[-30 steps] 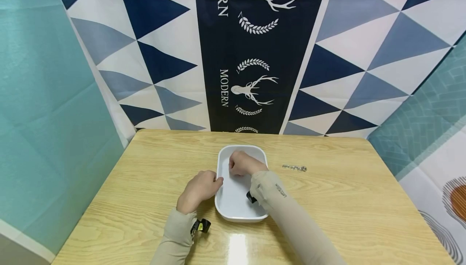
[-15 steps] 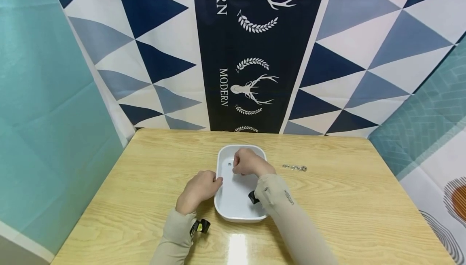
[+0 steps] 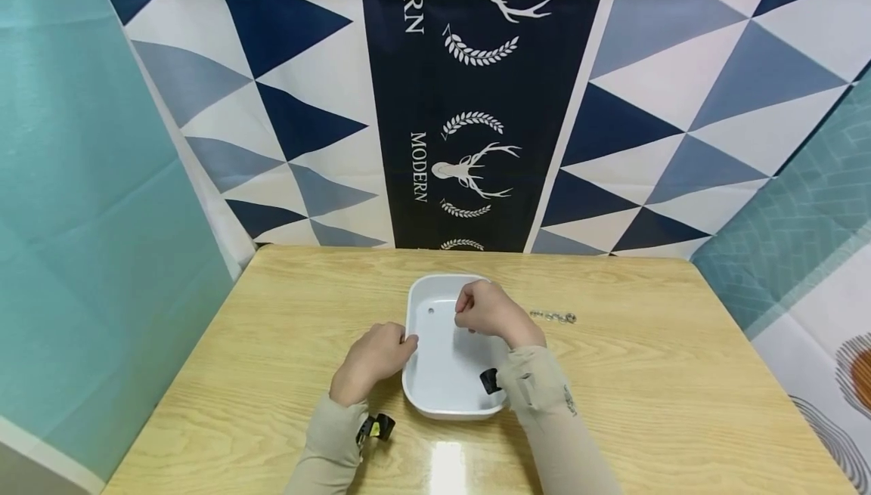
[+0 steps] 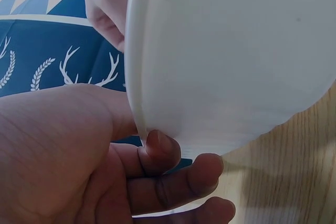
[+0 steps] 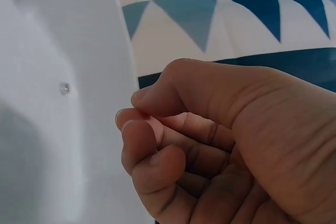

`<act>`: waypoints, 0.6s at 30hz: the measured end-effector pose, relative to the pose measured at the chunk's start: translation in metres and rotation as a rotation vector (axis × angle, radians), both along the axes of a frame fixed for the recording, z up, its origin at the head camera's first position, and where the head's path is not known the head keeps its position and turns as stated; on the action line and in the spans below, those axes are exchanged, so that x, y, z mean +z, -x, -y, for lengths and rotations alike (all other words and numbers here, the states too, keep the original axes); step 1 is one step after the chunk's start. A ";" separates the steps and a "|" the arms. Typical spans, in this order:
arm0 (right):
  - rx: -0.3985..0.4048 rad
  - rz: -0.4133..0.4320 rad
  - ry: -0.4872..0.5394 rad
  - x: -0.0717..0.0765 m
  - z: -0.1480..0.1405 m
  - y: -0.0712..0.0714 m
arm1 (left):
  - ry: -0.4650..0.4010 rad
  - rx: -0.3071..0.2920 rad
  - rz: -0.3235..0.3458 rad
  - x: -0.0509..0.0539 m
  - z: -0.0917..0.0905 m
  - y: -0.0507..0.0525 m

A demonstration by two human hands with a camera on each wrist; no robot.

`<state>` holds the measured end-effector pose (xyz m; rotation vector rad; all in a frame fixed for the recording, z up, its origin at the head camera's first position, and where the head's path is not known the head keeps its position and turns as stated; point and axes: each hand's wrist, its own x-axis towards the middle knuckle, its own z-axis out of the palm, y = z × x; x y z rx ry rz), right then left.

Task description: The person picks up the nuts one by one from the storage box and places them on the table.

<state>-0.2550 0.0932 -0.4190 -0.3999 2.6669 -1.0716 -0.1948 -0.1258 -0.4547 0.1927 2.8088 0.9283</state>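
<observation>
A white tray (image 3: 435,374) with rounded corners stands on the wooden table. On its floor, toward the far left corner, lies a small shiny metal piece (image 3: 431,311), perhaps a nut; the right wrist view shows the same metal piece (image 5: 64,88), too blurred to name surely. My left hand (image 3: 376,355) grips the tray's left rim, with curled fingers against the outer wall (image 4: 226,77). Above the tray's right side hovers my right hand (image 3: 491,312). Its fingers are curled and the thumb meets the index finger (image 5: 134,116); nothing shows between them.
Right of the tray, a short row of small shiny metal pieces (image 3: 554,317) lies on the table (image 3: 646,374), the rightmost looking largest. A patterned cloth (image 3: 463,102) hangs behind the table's far edge. Black wrist cameras (image 3: 384,426) sit on the sleeves.
My right hand has moved right from the tray's far left area, uncovering the small metal piece on its floor. The left hand keeps its grip on the rim.
</observation>
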 end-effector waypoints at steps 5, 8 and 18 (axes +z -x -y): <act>0.005 -0.042 -0.015 0.010 -0.008 -0.009 | 0.007 -0.004 -0.011 0.000 0.000 0.000; 0.014 -0.065 -0.014 0.015 -0.012 -0.014 | 0.004 -0.001 -0.011 0.001 -0.001 0.001; -0.010 -0.089 0.015 0.026 -0.028 -0.023 | -0.010 -0.005 -0.003 0.000 -0.001 0.001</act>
